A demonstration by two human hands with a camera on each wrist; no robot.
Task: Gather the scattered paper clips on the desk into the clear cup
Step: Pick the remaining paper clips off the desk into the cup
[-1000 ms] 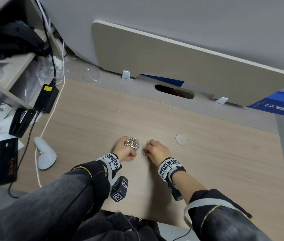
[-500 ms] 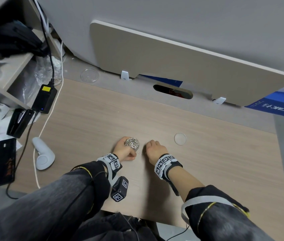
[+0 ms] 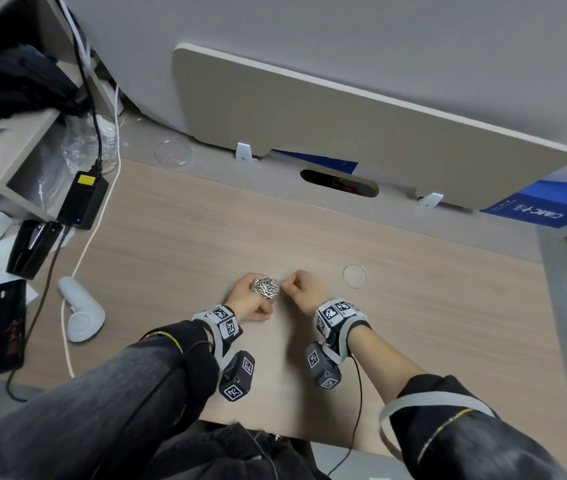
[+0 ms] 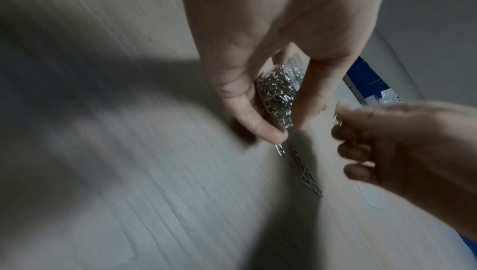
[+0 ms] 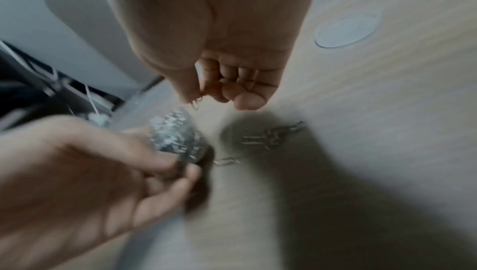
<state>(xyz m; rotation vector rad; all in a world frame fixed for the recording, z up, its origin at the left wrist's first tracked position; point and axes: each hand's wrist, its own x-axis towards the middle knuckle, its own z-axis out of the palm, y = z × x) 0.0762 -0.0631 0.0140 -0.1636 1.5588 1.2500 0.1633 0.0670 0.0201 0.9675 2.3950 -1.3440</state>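
The left hand (image 3: 245,301) grips the cup (image 3: 266,288), full of clips, on the desk (image 3: 448,323). The right hand (image 3: 304,294) pinches 1 clip (image 5: 195,104) just beside the rim; loose clips (image 4: 307,176) lie nearer the right hand.

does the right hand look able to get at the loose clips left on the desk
Probably yes. The loose clips lie on bare desk just below the right hand, nothing covering them. But it already pinches a clip, and the left hand holding the cup sits close beside.
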